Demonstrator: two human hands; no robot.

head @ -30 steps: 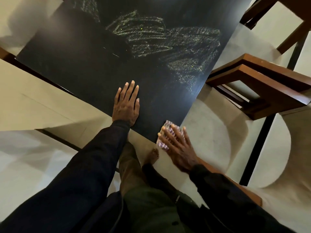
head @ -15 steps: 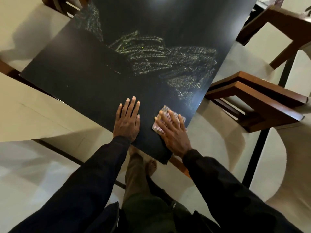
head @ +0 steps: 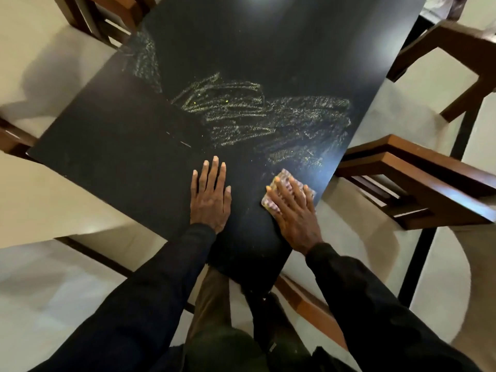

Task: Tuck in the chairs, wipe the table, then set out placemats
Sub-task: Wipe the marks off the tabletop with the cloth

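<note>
1. Our right hand (head: 294, 210) lies flat with fingers spread on a small patterned wiping cloth (head: 285, 193), pressing it onto the black table (head: 112, 146) near the table's right edge

2. A second ago that hand and cloth sat at the very near corner, half off the top; since then they have slid away from us along the right edge, so the stroke is travelling toward the far end

3. Our left hand (head: 210, 196) rests palm down, fingers together and extended, just left of the cloth; it has kept its place on the top and seems to be bracing us

4. Pale streaky smears (head: 265, 116) cover the middle of the top, just beyond the cloth, with a fainter patch toward the far left corner; we judge the wiping step under way but far from done

5. A wooden chair (head: 418, 181) on the right shows its frame beside the table edge, and another stands at the far right; how far either is tucked in we cannot tell

6. No placemats are in view, so that step is not yet begun
</note>
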